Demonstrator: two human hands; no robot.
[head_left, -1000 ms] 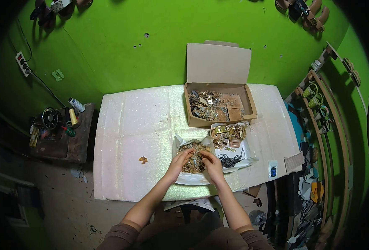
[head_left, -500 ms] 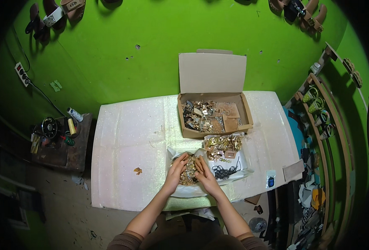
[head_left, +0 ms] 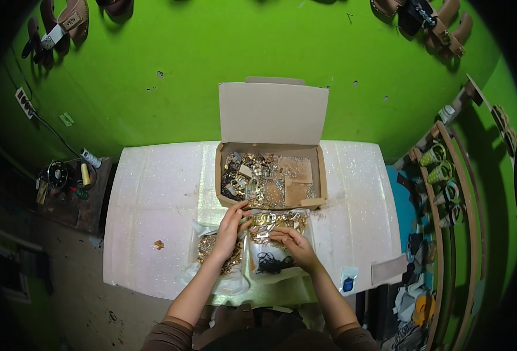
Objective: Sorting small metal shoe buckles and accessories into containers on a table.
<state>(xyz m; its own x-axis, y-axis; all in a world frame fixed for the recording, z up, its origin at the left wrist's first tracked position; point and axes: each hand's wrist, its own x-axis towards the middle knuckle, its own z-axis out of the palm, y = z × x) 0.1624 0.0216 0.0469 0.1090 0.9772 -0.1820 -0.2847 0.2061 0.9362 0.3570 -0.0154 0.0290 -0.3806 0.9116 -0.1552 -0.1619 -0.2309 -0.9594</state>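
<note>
Left sleeve (head_left: 169, 335) and right sleeve (head_left: 356, 338) are showing dull brown, both ending near the elbow. Left forearm (head_left: 199, 288), right forearm (head_left: 330, 293), left hand (head_left: 230, 229) and right hand (head_left: 298, 248) are showing bare. Dark clothing (head_left: 261, 329) is showing past the pale table's (head_left: 147, 219) near edge.

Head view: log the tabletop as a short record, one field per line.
Left hand: fingers spread above the left container's right side; nothing visibly held
Right hand: fingers curved over the right container; grip unclear
Left container: lined with white plastic; small metallic pieces
Right container: gold-coloured pieces, black cord bundle
Cardboard box: behind both containers, lid raised, mixed small parts
</note>
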